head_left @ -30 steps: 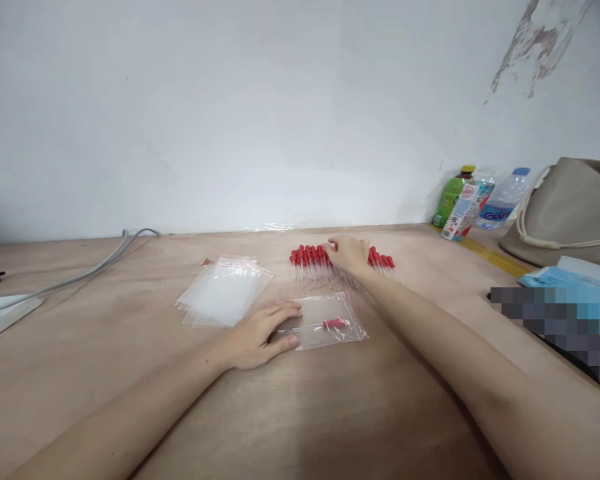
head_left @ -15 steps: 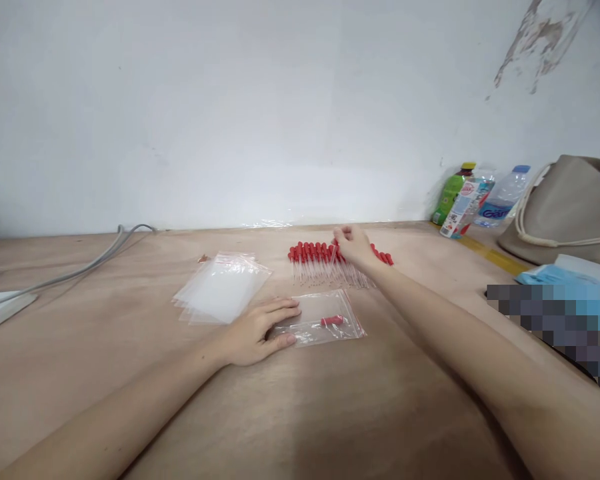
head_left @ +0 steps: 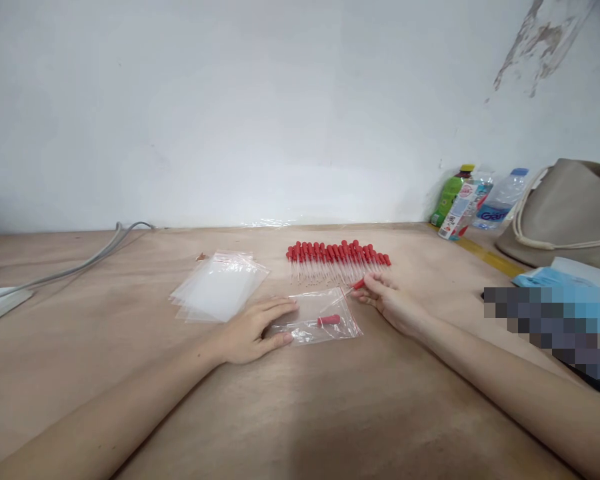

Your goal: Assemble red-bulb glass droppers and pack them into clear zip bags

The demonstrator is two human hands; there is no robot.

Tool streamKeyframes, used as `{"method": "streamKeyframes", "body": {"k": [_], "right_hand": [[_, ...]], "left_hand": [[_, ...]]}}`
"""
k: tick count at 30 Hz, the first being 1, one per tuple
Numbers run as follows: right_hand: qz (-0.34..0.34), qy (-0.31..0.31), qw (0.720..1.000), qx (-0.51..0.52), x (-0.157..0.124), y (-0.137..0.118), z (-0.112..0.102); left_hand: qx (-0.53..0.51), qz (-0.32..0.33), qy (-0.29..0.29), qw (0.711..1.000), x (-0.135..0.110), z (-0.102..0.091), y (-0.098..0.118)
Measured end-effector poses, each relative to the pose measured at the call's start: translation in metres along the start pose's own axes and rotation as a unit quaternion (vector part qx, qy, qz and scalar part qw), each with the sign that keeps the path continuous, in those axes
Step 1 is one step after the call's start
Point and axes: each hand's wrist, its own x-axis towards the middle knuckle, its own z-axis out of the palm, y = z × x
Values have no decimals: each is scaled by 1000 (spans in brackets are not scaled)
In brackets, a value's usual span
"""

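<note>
My left hand (head_left: 255, 331) lies with fingers stretched out and thumb apart on the left end of a clear zip-lock bag (head_left: 307, 308), pressing it to the table. Inside that bag is a dropper with a red bulb (head_left: 329, 321). At the bag's right end, my right hand (head_left: 387, 301) pinches another red-bulbed dropper (head_left: 359, 285) by its bulb. Its thin clear tube points left at the bag's mouth; whether the tip is inside I cannot tell. Behind them lies a row of droppers (head_left: 336, 253), red bulbs toward the wall and clear tubes toward me.
Several flat empty bags (head_left: 217, 287) lie fanned left of the row. A grey cable (head_left: 95, 259) runs along the left. At the back right stand a green bottle (head_left: 448, 199), a carton (head_left: 463, 212), a clear bottle (head_left: 500, 203) and a grey-beige bag (head_left: 570, 207).
My right hand has come from the row toward me, carrying one dropper to the right end of the bag. My left hand stays on the bag.
</note>
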Motion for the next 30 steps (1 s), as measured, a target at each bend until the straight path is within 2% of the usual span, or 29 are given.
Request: {"method": "streamKeyframes", "body": {"k": [3, 7, 11, 15, 17, 19, 20, 24, 27, 28, 30], "right_hand": [[-9, -91, 991, -101, -6, -1, 0], [-58, -169, 957, -229, -11, -2, 4], [-116, -183, 930, -298, -14, 0, 17], [-107, -196, 929, -296, -13, 0, 20], [-99, -176, 935, -291, -8, -2, 15], [-116, -119, 931, -325, 1, -6, 9], [-137, -81, 920, -358, 8, -9, 6], [-241, 61, 825, -508, 43, -24, 1], [-270, 119, 752, -589, 73, -32, 7], [-263, 131, 739, -606, 82, -32, 10], [-235, 160, 733, -618, 97, -32, 17]], "left_hand": [[-4, 3, 3, 1000, 0, -1, 1], [-2, 8, 8, 1000, 0, -1, 2], [4, 8, 10, 1000, 0, 0, 1], [1, 8, 16, 1000, 0, 0, 1], [0, 8, 8, 1000, 1, 0, 0], [1, 5, -6, 1000, 1, 0, 0], [3, 4, -13, 1000, 1, 0, -1], [11, 10, -24, 1000, 1, 0, -3], [12, 13, -35, 999, 1, 0, -3], [11, 14, -39, 999, 1, 0, -3], [9, 14, -44, 999, 2, -1, -2]]}}
